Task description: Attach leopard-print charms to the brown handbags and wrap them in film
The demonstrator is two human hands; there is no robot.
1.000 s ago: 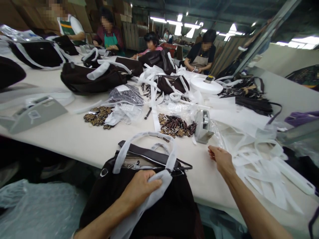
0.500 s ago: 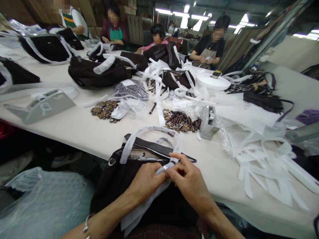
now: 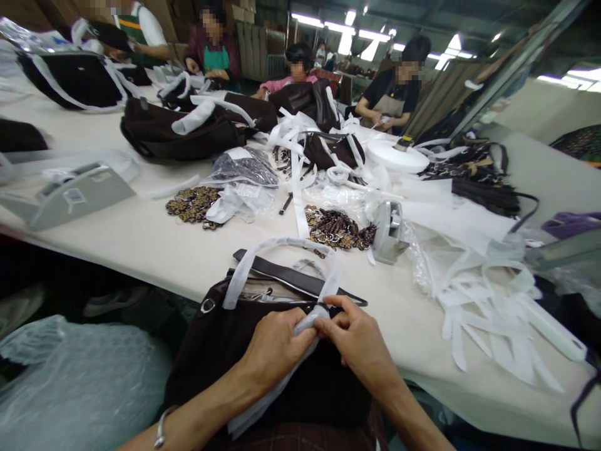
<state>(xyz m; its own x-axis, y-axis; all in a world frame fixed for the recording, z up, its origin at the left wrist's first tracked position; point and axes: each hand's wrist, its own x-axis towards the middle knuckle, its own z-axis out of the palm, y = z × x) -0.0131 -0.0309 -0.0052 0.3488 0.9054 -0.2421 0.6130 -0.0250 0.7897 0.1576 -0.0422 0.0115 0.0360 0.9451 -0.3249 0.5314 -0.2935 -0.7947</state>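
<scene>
A dark brown handbag [image 3: 211, 351] leans against the table edge in front of me, its zipper open at the top. One handle [image 3: 282, 242], wrapped in white material, arches over the opening. With fingers closed, my left hand [image 3: 277, 341] grips a white wrapping strip [image 3: 307, 321] around the nearer handle. Pinched on the same strip, close beside it, is my right hand [image 3: 352, 335]. Loose white wrapping [image 3: 263, 401] hangs down the bag's front below my left hand. The handle under the wrapping is mostly hidden by my fingers.
A tape dispenser [image 3: 389, 233] stands beyond the bag, another tape dispenser [image 3: 75, 194] at left. Piles of patterned charms [image 3: 192, 205] lie mid-table. White strips [image 3: 488, 313] spread at right. Bubble wrap [image 3: 89, 376] sits low left. Several people work across the table.
Both hands stay at the handle; the white strip now sits more closely around it between my fingers. The view has shifted slightly. Across the table, a person at far left has lifted a dark bag.
</scene>
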